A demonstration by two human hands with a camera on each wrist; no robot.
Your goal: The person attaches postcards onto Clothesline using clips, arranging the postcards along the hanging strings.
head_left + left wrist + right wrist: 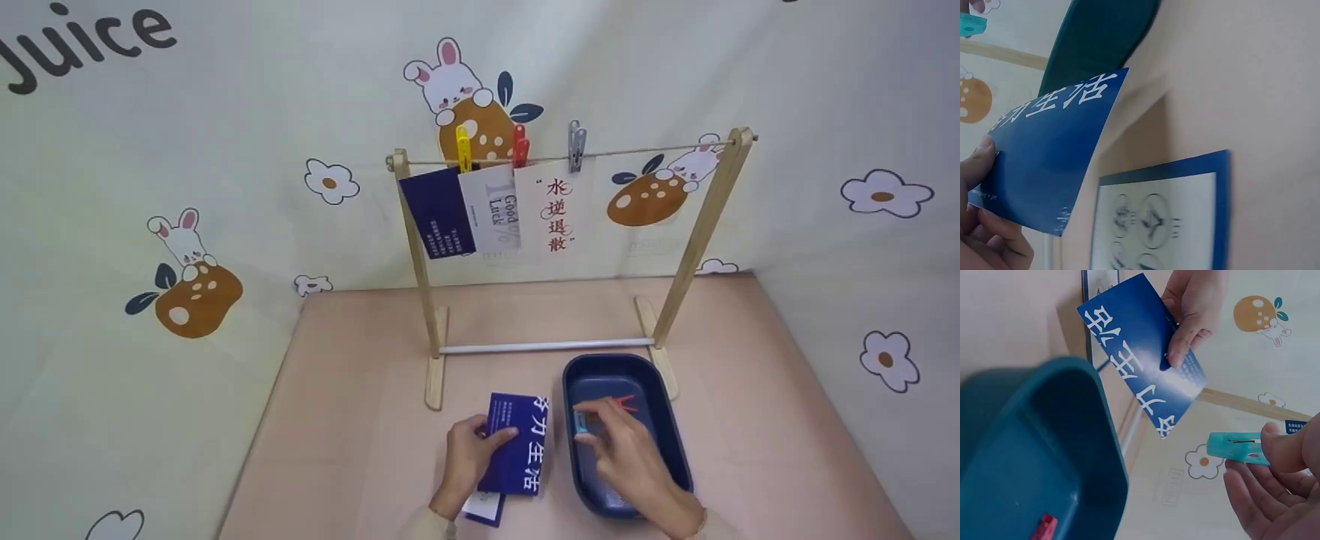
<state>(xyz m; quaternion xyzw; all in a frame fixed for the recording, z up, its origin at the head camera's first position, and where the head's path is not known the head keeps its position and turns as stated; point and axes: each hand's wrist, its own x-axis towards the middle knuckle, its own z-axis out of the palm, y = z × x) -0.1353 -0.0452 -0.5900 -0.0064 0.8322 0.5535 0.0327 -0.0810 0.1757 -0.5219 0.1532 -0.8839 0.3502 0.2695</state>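
Observation:
My left hand (471, 454) pinches a dark blue card (517, 457) with white characters between thumb and fingers, raised off the table. Another card (1157, 225), white with a blue border, lies on the table beneath it. Over the blue basin (681, 457), my right hand (626, 457) holds a teal clothespin (1235, 445) between thumb and fingers. Inside the basin is a red clothespin (1045, 527). Ahead stands a wooden rack with a string (637, 149); a yellow clothespin (463, 150), a red clothespin (520, 148) and a grey clothespin (576, 146) sit along it, with cards hanging below.
The rack's right post (701, 240) and left post (420, 277) rise behind the basin, joined low down by a white bar (544, 346). A printed cloth backdrop (247, 135) surrounds the pink tabletop (330, 420).

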